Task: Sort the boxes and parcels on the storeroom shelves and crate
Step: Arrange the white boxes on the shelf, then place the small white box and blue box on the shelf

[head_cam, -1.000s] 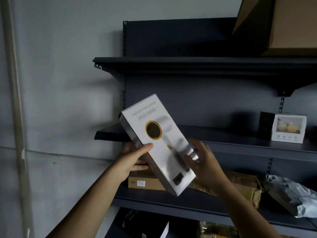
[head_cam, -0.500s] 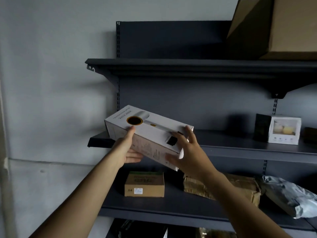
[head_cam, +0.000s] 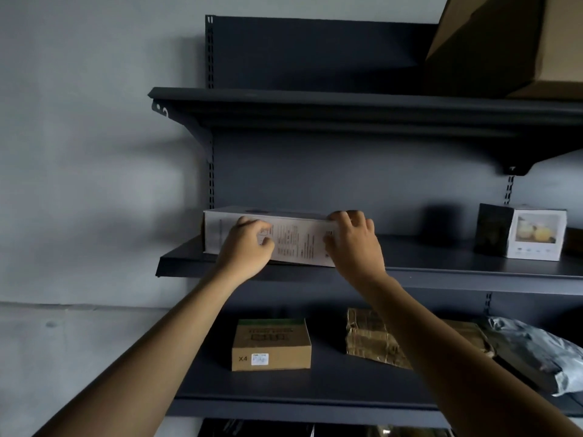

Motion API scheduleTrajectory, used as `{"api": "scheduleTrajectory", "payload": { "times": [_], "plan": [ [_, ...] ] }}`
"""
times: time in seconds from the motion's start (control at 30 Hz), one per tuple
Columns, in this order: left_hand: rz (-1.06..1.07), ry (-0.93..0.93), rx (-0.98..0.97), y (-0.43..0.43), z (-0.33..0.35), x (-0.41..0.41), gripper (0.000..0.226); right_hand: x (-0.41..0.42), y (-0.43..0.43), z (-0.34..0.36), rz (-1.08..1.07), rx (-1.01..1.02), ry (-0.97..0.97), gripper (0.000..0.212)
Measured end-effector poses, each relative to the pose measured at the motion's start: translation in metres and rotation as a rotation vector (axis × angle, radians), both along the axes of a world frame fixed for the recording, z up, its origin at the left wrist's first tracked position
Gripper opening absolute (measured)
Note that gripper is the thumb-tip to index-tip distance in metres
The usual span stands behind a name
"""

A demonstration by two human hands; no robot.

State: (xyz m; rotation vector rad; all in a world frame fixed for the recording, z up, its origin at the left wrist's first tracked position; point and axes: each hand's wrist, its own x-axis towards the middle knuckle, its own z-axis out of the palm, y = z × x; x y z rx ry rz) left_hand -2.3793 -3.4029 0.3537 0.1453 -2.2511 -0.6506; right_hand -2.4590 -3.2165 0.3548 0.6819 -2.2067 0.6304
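Right now both of my hands are on the white box (head_cam: 296, 242), set apart from each other along its length. My left hand (head_cam: 245, 251) has its fingers curled up to the top edge and its thumb pressed on the front face. My right hand (head_cam: 356, 247) hooks its fingers over the top right corner, with the thumb on the same face. So both are clamped on it.

The box is long and flat-sided. It lies lengthwise at the left end of the middle shelf (head_cam: 441, 269), close to the back panel. The side turned to me is pale and covered in columns of small dark print that I cannot read. I cannot tell whether its near bottom edge is fully down on the shelf.

Further right on that shelf, well apart from my hands, stands a cube box (head_cam: 536, 234). It has a white front with a picture of pale round things, and a dark side.

On the top shelf (head_cam: 347, 105) a big cardboard box (head_cam: 520, 42) sits at the right, partly cut off by the edge of my view.

The lower shelf (head_cam: 315, 389) holds three things in a row:
- a small brown carton (head_cam: 271, 351) with a white label and "X4" on its front
- a crumpled brown parcel (head_cam: 375, 342), partly behind my right forearm
- a grey plastic mailer (head_cam: 536, 351), wrinkled and lying at the far right

Under that shelf I see only dark shapes, too dim to make out. To the left of the shelving is a plain grey wall (head_cam: 79, 152).
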Motion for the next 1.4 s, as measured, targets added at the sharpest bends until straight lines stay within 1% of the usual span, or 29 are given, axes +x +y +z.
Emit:
{"api": "scheduleTrajectory", "payload": {
  "times": [0.1, 0.17, 0.27, 0.33, 0.4, 0.47, 0.57, 0.67, 0.73, 0.83, 0.93, 1.03, 1.2, 1.27, 1.4],
  "plan": [
    [-0.018, -0.031, -0.106, -0.008, -0.002, -0.016, 0.041, -0.011, -0.012, -0.001, -0.15, 0.066, 0.084, 0.04],
    [-0.048, -0.086, -0.13, -0.013, -0.003, -0.027, 0.044, -0.02, -0.022, 0.0, -0.198, 0.14, 0.068, 0.041],
    [-0.105, -0.201, -0.148, -0.02, -0.002, -0.041, 0.05, -0.034, -0.032, 0.002, -0.198, 0.219, -0.041, 0.047],
    [-0.134, -0.29, -0.133, -0.025, 0.0, -0.049, 0.054, -0.041, -0.034, 0.0, -0.143, 0.242, -0.148, 0.055],
    [-0.15, -0.342, -0.092, -0.025, 0.002, -0.056, 0.055, -0.043, -0.032, -0.003, -0.097, 0.241, -0.212, 0.059],
    [-0.142, -0.313, -0.098, -0.017, 0.002, -0.063, 0.053, -0.043, -0.025, -0.005, -0.066, 0.19, -0.231, 0.059],
    [-0.165, -0.18, -0.13, 0.011, -0.001, -0.074, 0.046, -0.041, -0.005, -0.006, -0.029, 0.075, -0.23, 0.054],
    [-0.261, -0.063, -0.04, 0.047, -0.004, -0.082, 0.035, -0.035, 0.027, -0.008, 0.018, -0.135, -0.254, 0.047],
    [-0.331, -0.002, 0.017, 0.076, -0.006, -0.084, 0.03, -0.03, 0.054, -0.009, 0.023, -0.239, -0.274, 0.04],
    [-0.428, 0.027, 0.067, 0.126, -0.013, -0.083, 0.024, -0.026, 0.103, -0.015, 0.019, -0.386, -0.326, 0.03],
    [-0.523, 0.014, 0.112, 0.181, -0.024, -0.084, 0.017, -0.023, 0.159, -0.023, 0.026, -0.452, -0.335, 0.027],
    [-0.579, 0.001, 0.161, 0.245, -0.034, -0.084, 0.017, -0.019, 0.225, -0.031, 0.018, -0.539, -0.335, 0.028],
    [-0.629, -0.008, 0.241, 0.384, -0.052, -0.085, 0.017, -0.007, 0.358, -0.046, 0.041, -0.676, -0.356, 0.016],
    [-0.657, -0.014, 0.254, 0.438, -0.056, -0.086, 0.018, -0.004, 0.407, -0.052, 0.05, -0.719, -0.357, 0.015],
    [-0.757, -0.007, 0.262, 0.556, -0.063, -0.092, 0.021, 0.005, 0.515, -0.066, -0.025, -0.733, -0.359, 0.017]
  ]
}}
